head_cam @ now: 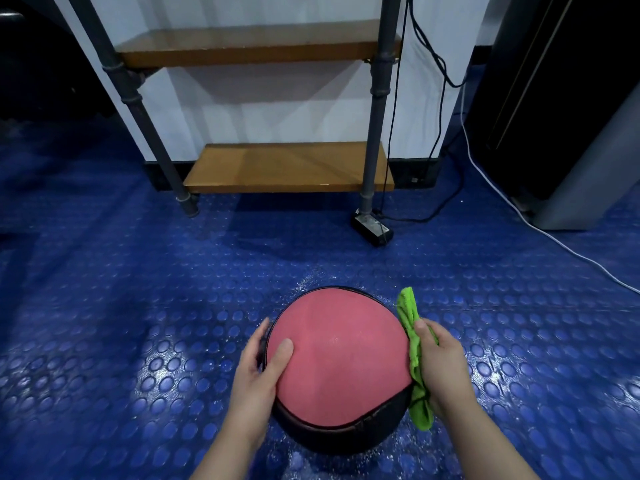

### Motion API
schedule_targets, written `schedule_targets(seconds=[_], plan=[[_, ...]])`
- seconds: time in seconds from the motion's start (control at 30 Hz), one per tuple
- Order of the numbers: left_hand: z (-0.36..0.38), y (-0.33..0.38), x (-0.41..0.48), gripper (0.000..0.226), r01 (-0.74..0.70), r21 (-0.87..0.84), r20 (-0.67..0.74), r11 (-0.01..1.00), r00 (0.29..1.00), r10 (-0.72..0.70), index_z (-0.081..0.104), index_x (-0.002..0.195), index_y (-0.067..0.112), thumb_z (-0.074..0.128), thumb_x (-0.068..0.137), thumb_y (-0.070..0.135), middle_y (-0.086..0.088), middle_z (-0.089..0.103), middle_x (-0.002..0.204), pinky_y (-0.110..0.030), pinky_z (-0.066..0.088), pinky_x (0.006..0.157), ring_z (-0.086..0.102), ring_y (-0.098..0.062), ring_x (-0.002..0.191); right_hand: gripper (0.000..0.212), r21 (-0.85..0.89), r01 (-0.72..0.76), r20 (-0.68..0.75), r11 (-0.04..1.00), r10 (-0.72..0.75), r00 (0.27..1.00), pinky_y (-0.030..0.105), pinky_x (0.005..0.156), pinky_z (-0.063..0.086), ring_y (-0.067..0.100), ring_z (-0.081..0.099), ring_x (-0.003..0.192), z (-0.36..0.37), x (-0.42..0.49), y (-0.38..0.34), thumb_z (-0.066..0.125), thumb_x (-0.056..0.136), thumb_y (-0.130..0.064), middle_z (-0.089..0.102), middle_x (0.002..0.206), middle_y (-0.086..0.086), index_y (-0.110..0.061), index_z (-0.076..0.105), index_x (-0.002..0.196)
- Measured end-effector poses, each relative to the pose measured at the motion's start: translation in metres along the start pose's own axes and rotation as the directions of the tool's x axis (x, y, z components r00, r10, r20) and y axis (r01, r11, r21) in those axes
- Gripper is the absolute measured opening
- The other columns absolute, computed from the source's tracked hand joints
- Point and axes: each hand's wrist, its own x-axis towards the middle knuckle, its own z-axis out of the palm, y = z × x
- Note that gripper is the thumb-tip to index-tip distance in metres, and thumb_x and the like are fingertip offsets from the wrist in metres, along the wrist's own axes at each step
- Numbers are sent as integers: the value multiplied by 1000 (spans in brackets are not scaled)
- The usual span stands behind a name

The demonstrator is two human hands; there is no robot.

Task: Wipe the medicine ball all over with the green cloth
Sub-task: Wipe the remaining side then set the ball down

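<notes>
A large medicine ball [341, 362], red on top with black lower panels, sits on the blue studded floor in front of me. My left hand [258, 367] rests flat against the ball's left side, thumb lying on the red panel. My right hand [441, 363] presses the bunched green cloth [414, 355] against the ball's right side, thumb over the cloth. The cloth's ends stick out above and below the hand. The ball's underside and far side are hidden.
A pipe-frame shelf unit with wooden boards [287, 168] stands straight ahead against a white wall. A black power strip [372, 228] and cables lie by its right leg. A white cable [554, 237] crosses the floor at right, near a dark cabinet [568, 109].
</notes>
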Motion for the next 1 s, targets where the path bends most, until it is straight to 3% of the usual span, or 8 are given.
schedule_targets(seconds=[0.13, 0.27, 0.43, 0.6, 0.7, 0.83, 1.0], plan=[[1, -7, 0, 108, 75, -98, 52, 992, 996, -70, 48, 139, 41, 79, 42, 77, 11, 62, 131, -32, 57, 80, 67, -12, 109, 28, 256, -214, 128, 943, 186, 974, 52, 96, 49, 29, 67, 97, -6, 0, 9, 57, 92, -43, 72, 105, 12, -19, 70, 100], [3, -10, 2, 99, 76, -141, 5, 987, 997, -77, 57, 131, 39, 79, 42, 76, 10, 69, 122, -33, 58, 76, 69, -13, 105, 23, 215, -89, 82, 972, 73, 994, 48, 88, 53, 28, 67, 90, 4, -9, 1, 57, 94, -38, 73, 95, 9, -20, 71, 92], [10, -12, 5, 72, 122, -176, 12, 977, 992, -122, 59, 128, 38, 73, 63, 67, 9, 68, 124, -32, 56, 76, 69, -14, 106, 31, 147, 16, 29, 989, -21, 999, 33, 68, 44, 19, 53, 68, 0, -9, -12, 54, 96, -34, 59, 72, 3, -9, 66, 82], [16, -11, 12, 97, 132, -129, 50, 983, 991, -127, 57, 130, 41, 80, 44, 79, 9, 66, 127, -44, 57, 91, 68, -16, 110, 29, 226, -49, 1, 973, 50, 999, 37, 73, 47, 20, 55, 71, -8, -9, -5, 55, 96, -33, 62, 74, 5, -12, 68, 80], [18, -7, 15, 100, 130, -101, 61, 986, 990, -124, 57, 129, 41, 80, 40, 80, 9, 68, 124, -41, 58, 85, 69, -15, 106, 28, 275, -76, 4, 958, 78, 997, 37, 75, 47, 20, 56, 71, -10, -13, -1, 53, 97, -31, 62, 77, 8, -11, 66, 80], [23, 0, 14, 89, 140, -75, 69, 987, 988, -135, 54, 133, 40, 79, 54, 75, 8, 67, 125, -30, 58, 75, 70, -12, 103, 28, 268, -90, 7, 959, 91, 996, 37, 75, 46, 20, 55, 75, -11, -7, -1, 53, 97, -31, 61, 77, 7, -11, 65, 82], [30, 1, 4, 114, 112, -45, 21, 993, 994, -111, 50, 137, 40, 80, 35, 82, 8, 62, 131, -41, 54, 96, 65, -15, 111, 29, 202, -104, 43, 974, 97, 994, 40, 77, 46, 23, 58, 78, -16, 0, -4, 50, 98, -32, 63, 85, 13, -10, 64, 84]])
